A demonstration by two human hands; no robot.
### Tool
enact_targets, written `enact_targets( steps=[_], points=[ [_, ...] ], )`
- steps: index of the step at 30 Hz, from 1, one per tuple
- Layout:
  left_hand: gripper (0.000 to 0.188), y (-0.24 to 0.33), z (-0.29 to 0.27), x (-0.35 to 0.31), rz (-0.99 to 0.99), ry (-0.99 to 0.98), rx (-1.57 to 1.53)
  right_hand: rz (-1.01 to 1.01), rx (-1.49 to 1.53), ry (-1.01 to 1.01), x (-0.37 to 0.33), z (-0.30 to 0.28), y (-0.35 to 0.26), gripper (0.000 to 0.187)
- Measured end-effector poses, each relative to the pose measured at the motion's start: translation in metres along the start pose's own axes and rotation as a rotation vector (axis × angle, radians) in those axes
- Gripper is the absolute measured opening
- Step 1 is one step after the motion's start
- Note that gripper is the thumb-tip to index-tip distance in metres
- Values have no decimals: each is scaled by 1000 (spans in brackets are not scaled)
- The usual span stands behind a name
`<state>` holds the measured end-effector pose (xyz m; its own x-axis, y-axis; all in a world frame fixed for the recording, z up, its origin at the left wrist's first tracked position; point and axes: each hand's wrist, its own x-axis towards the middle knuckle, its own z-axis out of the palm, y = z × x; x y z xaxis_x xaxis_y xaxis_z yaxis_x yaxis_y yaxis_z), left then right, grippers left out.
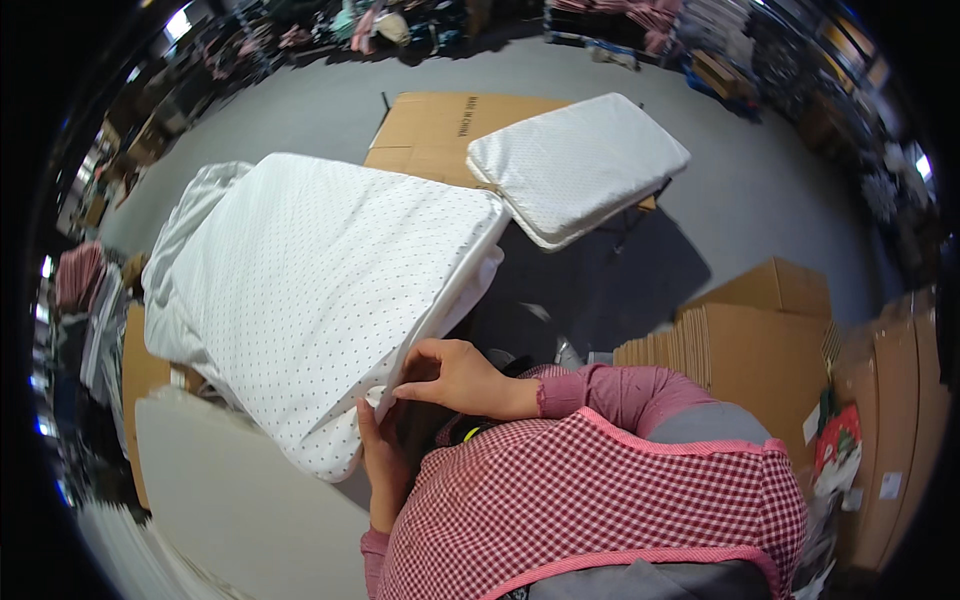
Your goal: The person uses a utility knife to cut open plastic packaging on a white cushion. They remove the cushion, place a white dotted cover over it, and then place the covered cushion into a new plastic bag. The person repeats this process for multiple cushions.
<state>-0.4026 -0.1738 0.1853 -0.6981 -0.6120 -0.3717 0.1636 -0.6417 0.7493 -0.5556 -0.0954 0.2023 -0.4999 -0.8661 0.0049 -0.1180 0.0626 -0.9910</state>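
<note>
A large white cushion [310, 270] in a dotted fabric cover lies tilted in front of me, its near edge toward my body. My right hand [460, 380] pinches the cover's edge between thumb and fingers. Just below it, my left hand [385, 455] grips the same edge, thumb on top and the other fingers mostly hidden under the fabric. A small fold of white cloth stands up between the two hands. Farther off to the right, a second, smaller white cushion [580, 165] rests on brown cardboard [430, 130], close to the large one's far corner.
Stacked flat cardboard [665, 355] and boxes [765, 330] stand at my right, beside a red printed bag [838, 445]. A pale board or sheet [230, 490] lies at the lower left. Shelves with folded textiles [620, 15] line the far side beyond the grey floor [310, 105].
</note>
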Motion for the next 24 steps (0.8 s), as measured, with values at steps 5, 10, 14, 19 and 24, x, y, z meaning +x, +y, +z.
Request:
enact_targets(
  steps=[5, 10, 14, 19, 24],
  points=[
    [76, 3, 29, 2, -98, -62, 60, -19, -243, 13, -4, -10, 11, 28],
    [71, -1, 14, 7, 7, 18, 110, -323, -397, 63, -7, -13, 22, 18],
    [56, -2, -17, 7, 269, 160, -23, -301, -544, 220, 2, -64, 48, 16],
    [49, 23, -79, -16, 543, 259, -139, -194, -780, 424, 40, -147, 58, 18],
    [52, 45, -101, -39, 455, 209, -173, -413, -733, 304, 143, -144, 82, 23]
  ],
)
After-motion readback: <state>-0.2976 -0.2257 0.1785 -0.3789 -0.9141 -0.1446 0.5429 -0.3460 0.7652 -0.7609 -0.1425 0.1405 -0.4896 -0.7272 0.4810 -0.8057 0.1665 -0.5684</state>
